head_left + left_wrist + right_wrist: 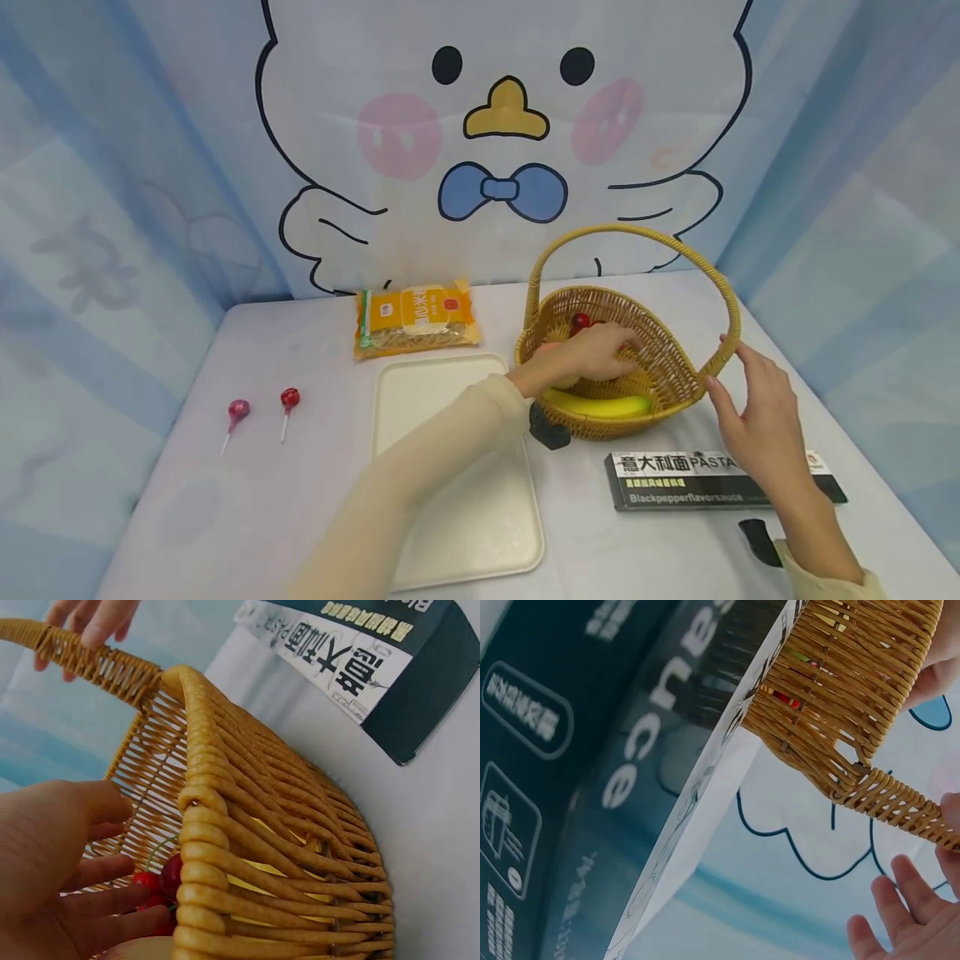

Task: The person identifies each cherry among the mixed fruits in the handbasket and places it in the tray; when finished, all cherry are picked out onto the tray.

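My left hand (pixel 600 352) reaches into a wicker basket (pixel 675 367) with its fingers spread and nothing gripped. Beneath and beside it lie red cherries (pixel 171 877), whose stems show in the left wrist view. A yellow banana (pixel 600 406) lies along the basket's near side, and a round pinkish fruit (pixel 551 347) is partly covered by my wrist. At the right, my right hand (pixel 765 412) holds the basket's arched handle (pixel 726 296) near its lower end, between thumb and fingers. Its other fingers (pixel 889 907) stretch out away from the handle.
A black and white pasta box (pixel 682 492) lies in front of the basket, under my right forearm. Left of the basket is a cream tray (pixel 480 533), partly behind my left sleeve. An orange grain bag (pixel 416 321) lies at the back; two lollipops (pixel 289 398) lie left.
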Available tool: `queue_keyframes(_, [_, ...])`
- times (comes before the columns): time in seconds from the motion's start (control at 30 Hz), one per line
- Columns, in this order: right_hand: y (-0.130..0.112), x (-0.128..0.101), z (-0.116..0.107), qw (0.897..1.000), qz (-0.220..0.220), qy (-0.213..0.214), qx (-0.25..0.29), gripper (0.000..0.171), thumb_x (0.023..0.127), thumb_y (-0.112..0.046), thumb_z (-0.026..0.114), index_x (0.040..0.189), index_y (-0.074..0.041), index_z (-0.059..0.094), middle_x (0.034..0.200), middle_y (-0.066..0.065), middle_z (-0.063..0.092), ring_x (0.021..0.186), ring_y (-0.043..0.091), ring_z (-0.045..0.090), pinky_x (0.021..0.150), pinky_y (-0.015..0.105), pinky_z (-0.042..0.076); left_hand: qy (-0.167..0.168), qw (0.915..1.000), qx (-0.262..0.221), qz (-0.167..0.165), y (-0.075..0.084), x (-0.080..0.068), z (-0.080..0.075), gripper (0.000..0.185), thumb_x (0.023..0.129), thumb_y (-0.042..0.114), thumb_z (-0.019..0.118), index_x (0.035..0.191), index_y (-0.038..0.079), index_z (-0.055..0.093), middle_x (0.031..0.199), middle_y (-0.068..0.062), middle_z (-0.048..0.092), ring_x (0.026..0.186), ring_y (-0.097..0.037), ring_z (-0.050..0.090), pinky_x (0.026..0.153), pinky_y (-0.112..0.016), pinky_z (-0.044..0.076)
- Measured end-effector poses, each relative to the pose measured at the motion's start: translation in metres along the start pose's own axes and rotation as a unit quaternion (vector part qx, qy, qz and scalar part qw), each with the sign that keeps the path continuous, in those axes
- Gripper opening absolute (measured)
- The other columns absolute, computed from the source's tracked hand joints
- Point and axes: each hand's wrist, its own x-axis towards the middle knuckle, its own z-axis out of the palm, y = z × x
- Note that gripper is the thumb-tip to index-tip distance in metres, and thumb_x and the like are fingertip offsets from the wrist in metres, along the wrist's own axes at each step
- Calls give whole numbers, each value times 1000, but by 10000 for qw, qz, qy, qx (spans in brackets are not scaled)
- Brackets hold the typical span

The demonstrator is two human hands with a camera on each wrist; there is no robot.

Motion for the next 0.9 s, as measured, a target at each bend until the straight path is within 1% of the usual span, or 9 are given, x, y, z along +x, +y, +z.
queue_keyframes(0.2, [0, 1, 2, 10000, -27, 34, 26, 64, 102, -6, 68, 161, -7, 43, 153, 30, 53, 142, 54, 44, 120, 76, 29, -385, 9986, 166, -319, -2, 11, 3, 36, 110, 25, 57, 143, 14, 66, 147, -4, 66, 129, -18, 65, 101, -28, 55])
queue_keyframes(0.3, [2, 1, 3, 9999, -100, 84, 36, 66, 99, -4, 70, 160, -7, 44, 151, 31, 53, 140, 54, 45, 119, 75, 30, -564, 9968, 298, -473, -2, 16, 4, 33, 109, 24, 59, 139, 14, 69, 143, -3, 68, 129, -17, 65, 102, -26, 55])
queue_keyframes(0.4, [3, 1, 3, 9998, -141, 122, 37, 68, 98, -3, 71, 160, -6, 44, 150, 32, 53, 140, 55, 45, 118, 75, 30, -673, 9951, 460, -556, -1, 21, 3, 30, 108, 22, 61, 135, 14, 72, 140, -1, 71, 129, -16, 66, 102, -23, 55])
queue_keyframes(0.53, [4, 1, 3, 9999, -80, 108, 36, 67, 99, -3, 70, 160, -6, 43, 150, 32, 53, 140, 55, 45, 118, 75, 30, -708, 9941, 466, -672, 1, 25, 4, 27, 106, 19, 65, 130, 13, 75, 133, -1, 74, 122, -15, 68, 97, -22, 57])
queue_keyframes(0.7, [5, 0, 3, 10000, 14, 44, 51, 66, 101, -5, 69, 161, -6, 42, 151, 32, 52, 140, 55, 44, 117, 75, 31, -688, 9933, 278, -891, 4, 27, 6, 20, 101, 12, 72, 119, 13, 80, 123, 0, 78, 109, -12, 70, 88, -20, 58])
queue_keyframes(0.8, [4, 0, 3, 10000, 10, 34, 78, 65, 101, -5, 69, 161, -6, 43, 151, 32, 52, 141, 55, 44, 118, 75, 31, -648, 9930, 237, -959, 5, 27, 7, 19, 99, 10, 73, 116, 15, 81, 121, 2, 78, 108, -10, 70, 86, -19, 58])
queue_keyframes(0.9, [4, 1, 3, 10000, -18, 40, 68, 65, 101, -5, 69, 160, -6, 43, 151, 31, 53, 141, 54, 44, 117, 74, 32, -605, 9933, 257, -955, 5, 27, 7, 20, 99, 11, 74, 116, 16, 82, 121, 3, 79, 109, -10, 70, 87, -19, 59])
